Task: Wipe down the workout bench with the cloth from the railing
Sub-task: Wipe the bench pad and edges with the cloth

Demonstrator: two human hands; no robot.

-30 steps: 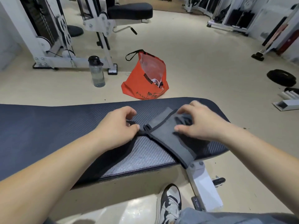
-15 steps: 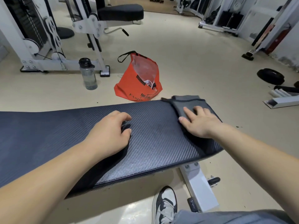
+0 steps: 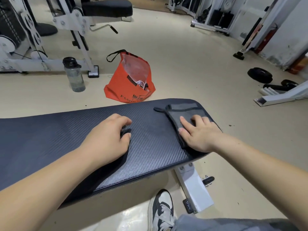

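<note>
The workout bench [image 3: 66, 130] has a dark, woven-texture pad that runs across the view from the left edge to its rounded right end. A grey cloth [image 3: 186, 112] with a small loop at one corner lies flat on that right end. My right hand [image 3: 198, 134] presses down on the cloth, palm flat and fingers spread. My left hand [image 3: 108, 139] rests on the middle of the pad with its fingers curled. Something small and dark sits between its thumb and fingers; I cannot tell what it is.
An orange bag [image 3: 131, 80] and a water bottle [image 3: 74, 74] stand on the floor beyond the bench. White gym machines [image 3: 71, 22] fill the back left, and weight plates [image 3: 260, 75] lie at the right. The bench's white leg [image 3: 193, 189] and my shoe [image 3: 161, 209] are below.
My right hand has slid the cloth from the middle of the pad to its right end, where it now lies flatter. My left hand let go of the cloth's corner and stayed put.
</note>
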